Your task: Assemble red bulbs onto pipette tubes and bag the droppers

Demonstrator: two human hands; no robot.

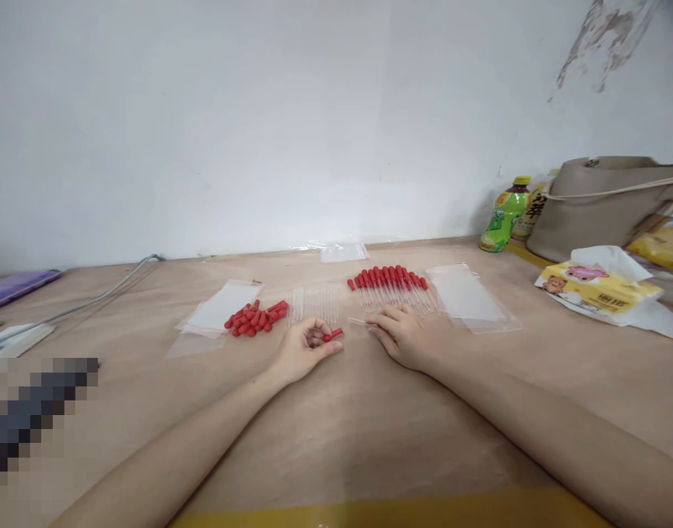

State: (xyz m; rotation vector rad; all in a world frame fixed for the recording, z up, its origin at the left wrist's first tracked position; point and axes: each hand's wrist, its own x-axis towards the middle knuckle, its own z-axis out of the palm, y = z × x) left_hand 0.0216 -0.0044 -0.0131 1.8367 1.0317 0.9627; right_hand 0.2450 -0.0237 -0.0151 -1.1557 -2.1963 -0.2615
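Note:
Between the fingers of my left hand [309, 348] is a red rubber dropper bulb [333, 335], its narrow end pointing right. My right hand [399, 336] is closed on a clear dropper tube [358, 321], whose end sticks out leftward toward the bulb; the two are apart. Behind my left hand lies a row of clear tubes [314, 302]. A heap of loose red bulbs [254, 320] sits to its left. Just beyond my right hand, several droppers with red bulbs fitted [388, 282] lie side by side, their lower ends partly hidden by that hand.
Clear plastic bags [221, 308] lie left of the heap, with more bags [468, 297] at the right and a small one [344, 253] by the wall. Farther right are a tissue pack [600, 290], a green bottle [504, 218] and a grey bag [594, 205]. A cable [105, 293] crosses the left side.

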